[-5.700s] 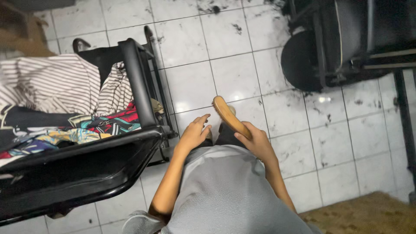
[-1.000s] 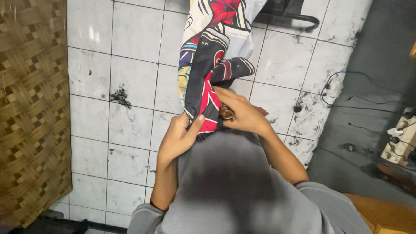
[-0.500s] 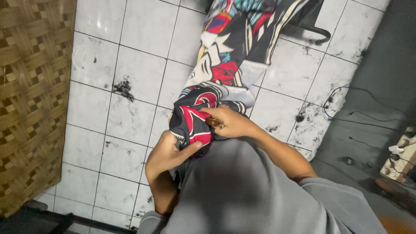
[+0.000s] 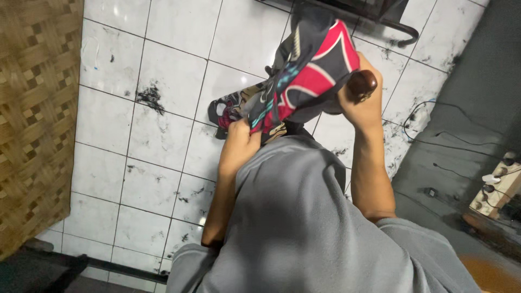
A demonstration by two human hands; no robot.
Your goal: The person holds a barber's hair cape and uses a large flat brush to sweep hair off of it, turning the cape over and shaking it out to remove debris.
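Now the printed garment (image 4: 304, 70) sits higher than half a second ago: it was down near the person's lap, and it has been lifted and bunched between both hands above the white tiled floor (image 4: 163, 65). A second ago it hung long from above; by now most of the length is gathered in, with only a short tail drooping near the left wrist. That reads as the cloth being folded or rolled up, roughly midway, not finished.

The left hand (image 4: 239, 138) is closed around the lower edge of the cloth, fingers buried in the fabric. The right hand (image 4: 358, 103) is closed too, pinching the upper bunch and also holding a small dark brown rounded object (image 4: 362, 84) against it; cannot tell what that object is.

The garment is black with red, white and teal cartoon-style panels, no readable label visible. No packages or signs in view. A woven bamboo-pattern mat or panel (image 4: 32, 119) runs down the left edge. A black metal frame (image 4: 380, 21) crosses the top. On the right, dark floor with cables (image 4: 434, 133) and a pale power strip with plugs (image 4: 496, 190) near the edge.
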